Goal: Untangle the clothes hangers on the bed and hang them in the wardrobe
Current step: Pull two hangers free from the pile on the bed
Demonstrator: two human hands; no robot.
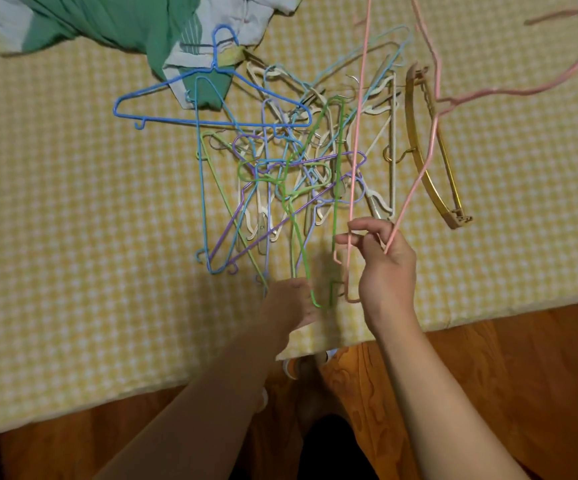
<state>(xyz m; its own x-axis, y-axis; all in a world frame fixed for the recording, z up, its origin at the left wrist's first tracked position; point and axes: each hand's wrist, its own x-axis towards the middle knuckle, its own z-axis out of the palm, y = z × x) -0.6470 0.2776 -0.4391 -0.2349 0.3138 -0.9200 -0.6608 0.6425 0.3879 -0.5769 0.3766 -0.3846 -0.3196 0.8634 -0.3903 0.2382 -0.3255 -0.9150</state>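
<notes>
Right hand (386, 268) grip: thumb + fingers pinch thin pink wire hanger (434, 109), raised off the pile; left hand (289, 301) grip on bright green wire hanger (336, 188) near its lower end, exact finger hold unclear (blur).

Progress, as I judge it: early. Most of the job left: tangle of thin wire and plastic hangers in blue, purple, cream and green (280, 161) lies knotted mid-bed on yellow-and-white checked bed cover (73, 237); big blue wire hanger (211, 102) on top edge of pile, w/ green-and-white cloth (114, 26) under its hook; curved gold plastic hanger (429, 157) just beside pile, right side. Wardrobe not in view, nothing seen hung. Pose: both forearms reach fwd from bed's near edge over orange wood floor (522, 393); right hand higher, palm turned away, pink wire running up past frame top; left lower, close to the bed cover.
</notes>
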